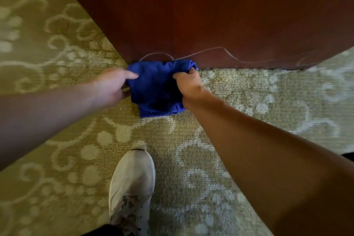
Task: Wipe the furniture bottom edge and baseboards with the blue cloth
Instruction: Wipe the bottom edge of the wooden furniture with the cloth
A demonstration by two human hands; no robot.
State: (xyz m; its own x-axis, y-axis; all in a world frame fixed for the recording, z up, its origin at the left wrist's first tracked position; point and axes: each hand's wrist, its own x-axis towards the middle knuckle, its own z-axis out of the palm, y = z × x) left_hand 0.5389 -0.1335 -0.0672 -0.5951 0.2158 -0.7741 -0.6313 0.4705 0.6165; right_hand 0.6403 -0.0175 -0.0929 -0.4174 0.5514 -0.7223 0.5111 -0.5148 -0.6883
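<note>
Right fingers point(183, 75): curled tight, pinching the right edge of the blue cloth point(155, 88); tips buried in the fabric by the top corner.
Left fingers point(132, 75): one stretched out onto the cloth's left edge, touching it; the rest tucked under that edge, so grip there hard to tell.
Right hand point(188, 84): knuckles up, just beside the foot of the furniture.
Left hand point(113, 86): low over the carpet, at the cloth's left side.
Blue cloth: bunched and folded between both hands, top edge against the furniture bottom edge point(239, 67), lower part hanging toward the carpet point(191, 140).
Furniture point(210, 15): dark red-brown wood panel, corner just left of the cloth; thin pale cord point(210, 50) trailing along its face.
Shoe point(132, 188): white, planted on the carpet well behind the cloth.
Baseboards: none visible.
Step in hand: likely gathering the cloth into a firm pad at the corner, ready to wipe.
Doing it well: fold flat, press the pad into the seam where wood meets carpet, draw along the edge in one steady pass, steer clear of the cord.
</note>
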